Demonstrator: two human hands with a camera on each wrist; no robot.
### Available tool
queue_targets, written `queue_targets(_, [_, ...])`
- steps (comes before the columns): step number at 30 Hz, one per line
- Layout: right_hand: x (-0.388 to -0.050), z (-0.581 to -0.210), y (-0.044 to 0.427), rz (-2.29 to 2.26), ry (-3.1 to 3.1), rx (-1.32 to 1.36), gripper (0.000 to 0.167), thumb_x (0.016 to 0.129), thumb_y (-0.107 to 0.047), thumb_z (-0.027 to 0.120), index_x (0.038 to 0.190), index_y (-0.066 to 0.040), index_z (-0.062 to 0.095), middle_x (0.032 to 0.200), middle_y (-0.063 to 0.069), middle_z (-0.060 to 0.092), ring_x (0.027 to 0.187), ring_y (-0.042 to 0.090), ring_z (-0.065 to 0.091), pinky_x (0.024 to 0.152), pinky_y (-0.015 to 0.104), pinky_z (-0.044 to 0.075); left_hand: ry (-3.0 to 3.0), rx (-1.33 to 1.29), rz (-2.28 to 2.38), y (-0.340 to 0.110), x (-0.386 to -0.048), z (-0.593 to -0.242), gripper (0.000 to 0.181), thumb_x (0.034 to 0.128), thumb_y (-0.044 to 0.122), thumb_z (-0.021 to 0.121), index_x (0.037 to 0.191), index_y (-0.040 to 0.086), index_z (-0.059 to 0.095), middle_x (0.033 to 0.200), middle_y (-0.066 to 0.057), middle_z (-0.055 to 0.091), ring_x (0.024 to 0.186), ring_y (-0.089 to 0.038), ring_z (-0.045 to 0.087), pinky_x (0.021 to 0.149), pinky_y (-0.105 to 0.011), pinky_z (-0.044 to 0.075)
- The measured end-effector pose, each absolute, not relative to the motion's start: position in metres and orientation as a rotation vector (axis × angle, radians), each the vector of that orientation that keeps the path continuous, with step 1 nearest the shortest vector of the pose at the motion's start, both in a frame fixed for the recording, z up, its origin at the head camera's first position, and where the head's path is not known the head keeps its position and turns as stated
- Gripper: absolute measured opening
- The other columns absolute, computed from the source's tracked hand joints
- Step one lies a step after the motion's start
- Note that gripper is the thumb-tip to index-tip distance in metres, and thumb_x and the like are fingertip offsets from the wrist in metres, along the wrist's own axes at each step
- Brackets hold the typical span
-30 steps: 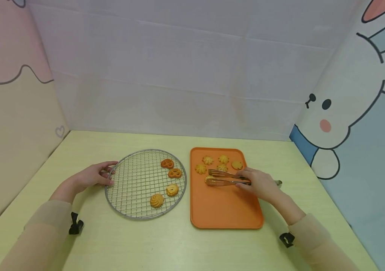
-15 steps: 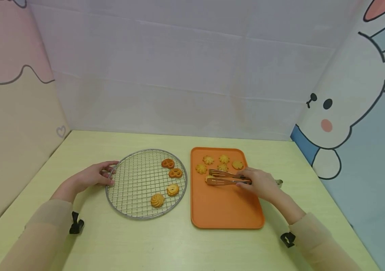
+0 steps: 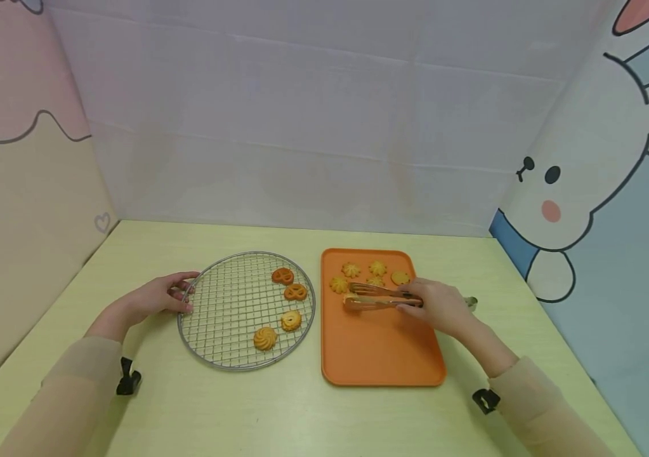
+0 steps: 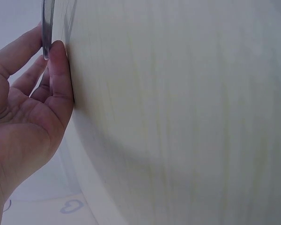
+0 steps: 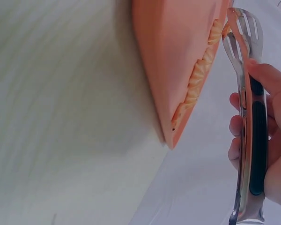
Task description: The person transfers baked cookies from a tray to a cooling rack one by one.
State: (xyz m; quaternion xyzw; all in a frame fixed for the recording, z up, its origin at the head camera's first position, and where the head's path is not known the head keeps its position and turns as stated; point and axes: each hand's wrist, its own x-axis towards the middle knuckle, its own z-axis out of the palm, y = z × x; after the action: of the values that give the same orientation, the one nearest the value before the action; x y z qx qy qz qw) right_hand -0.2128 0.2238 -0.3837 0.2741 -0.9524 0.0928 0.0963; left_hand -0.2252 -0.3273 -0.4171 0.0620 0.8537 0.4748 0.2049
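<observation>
1. Metal tongs (image 5: 258, 131) are hovering over the orange tray (image 3: 381, 355), far half, cookie (image 5: 226, 31) at the tips.
2. Right hand (image 3: 441, 308)'s gripping them.
3. Left hand (image 3: 155, 297)'s pinching the round wire rack (image 3: 244, 368) by its rim, pretzels (image 3: 282, 275) sitting far right.

Well to the left of the orange tray (image 3: 384, 358), the left sleeve (image 3: 56, 409) is plain, pale beige cloth with a broad cuff (image 3: 85, 363), slightly greyer than the rest. To the right of the tray, the right sleeve (image 3: 555, 419) matches it in shade, with a similar wide cuff (image 3: 524, 391). On the side of each cuff toward the tray sits a small black fitting: the left fitting (image 3: 128, 378) narrow-waisted, the right fitting (image 3: 486, 400) more compact.
</observation>
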Motion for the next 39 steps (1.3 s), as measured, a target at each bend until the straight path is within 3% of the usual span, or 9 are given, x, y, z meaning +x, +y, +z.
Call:
queue_targets(6, [-0.21, -0.372, 0.215, 0.302, -2.801, 0.825, 0.033, 0.08, -0.031, 0.075, 0.106, -0.013, 0.07, 0.095, 0.002, 0.067, 0.066, 0.011, 0.057, 0.05, 0.025, 0.041, 2.385, 0.167, 1.314, -0.327, -0.225, -0.416, 0.086, 0.0787, 0.012, 0.075, 0.148, 0.003, 0.025, 0.123, -0.022, 0.036, 0.094, -0.02, 0.043, 0.073, -0.021, 0.045])
queue_targets(18, [-0.208, -0.358, 0.191, 0.3, -2.758, 0.893, 0.032, 0.081, -0.033, 0.073, 0.106, -0.014, 0.069, 0.097, 0.002, 0.066, 0.072, 0.016, 0.06, 0.054, 0.027, 0.043, 2.409, 0.195, 1.272, -0.327, -0.225, -0.416, 0.085, 0.0798, 0.015, 0.075, 0.148, 0.003, 0.025, 0.125, -0.021, 0.038, 0.096, -0.021, 0.044, 0.076, -0.021, 0.045])
queue_targets(33, [-0.214, -0.352, 0.151, 0.303, -2.708, 0.968, 0.03, 0.083, -0.039, 0.071, 0.106, -0.02, 0.069, 0.095, -0.004, 0.067, 0.07, 0.011, 0.06, 0.045, 0.021, 0.035, 2.405, 0.174, 1.284, -0.328, -0.224, -0.416, 0.085, 0.0793, 0.014, 0.075, 0.148, 0.004, 0.025, 0.125, -0.021, 0.038, 0.097, -0.021, 0.043, 0.075, -0.021, 0.045])
queue_targets(39, [-0.213, -0.351, 0.133, 0.344, -2.725, 0.986, 0.03, 0.084, -0.036, 0.07, 0.109, -0.02, 0.069, 0.107, -0.001, 0.067, 0.075, 0.014, 0.064, 0.045, 0.021, 0.034, 2.393, 0.166, 1.308, -0.327, -0.224, -0.415, 0.086, 0.079, 0.012, 0.075, 0.148, 0.003, 0.025, 0.124, -0.021, 0.038, 0.095, -0.02, 0.044, 0.073, -0.021, 0.045])
